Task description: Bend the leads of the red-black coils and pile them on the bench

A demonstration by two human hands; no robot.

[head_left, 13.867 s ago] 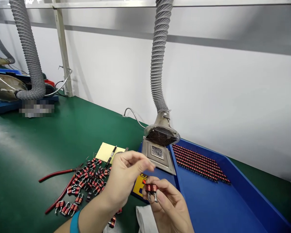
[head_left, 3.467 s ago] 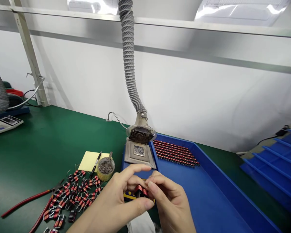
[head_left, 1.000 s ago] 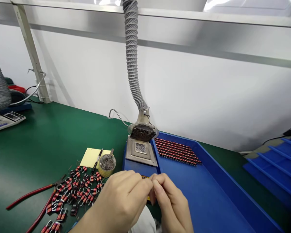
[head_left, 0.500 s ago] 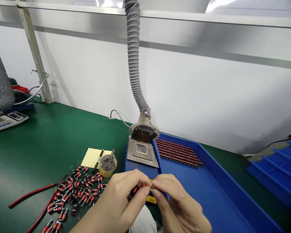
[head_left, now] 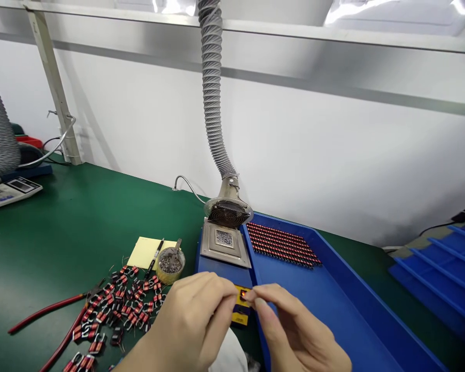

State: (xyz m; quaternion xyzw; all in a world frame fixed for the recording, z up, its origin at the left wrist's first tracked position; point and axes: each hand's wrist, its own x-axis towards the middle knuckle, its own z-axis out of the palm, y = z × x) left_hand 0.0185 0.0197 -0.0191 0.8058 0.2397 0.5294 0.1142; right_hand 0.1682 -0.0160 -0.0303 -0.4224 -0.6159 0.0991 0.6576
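My left hand [head_left: 196,315] is closed in a pinch in front of the solder pot [head_left: 227,253]. The small red-and-black coil seen in its fingers a moment earlier is hidden behind them now. My right hand [head_left: 298,330] sits just right of it, thumb and index fingertip pressed together; whatever lies between them is too small to make out. A narrow gap parts the fingertips of the two hands. Behind that gap shows the pot's yellow control panel [head_left: 240,318] with a lit red display. To the left lies a loose pile of red-and-black coils [head_left: 127,305] with wire ends.
Red-handled pliers [head_left: 60,306] lie beside the pile. A round tub [head_left: 170,264] of grey bits stands by a yellow notepad [head_left: 139,251] and a pen [head_left: 155,257]. Rows of coils [head_left: 282,245] fill the far end of a blue tray [head_left: 344,320]. An extractor hose [head_left: 213,93] hangs above the pot.
My hands have drawn slightly apart, the right one moving right and down. The coil in my left fingers has gone out of sight, and the panel's red display shows between the hands.
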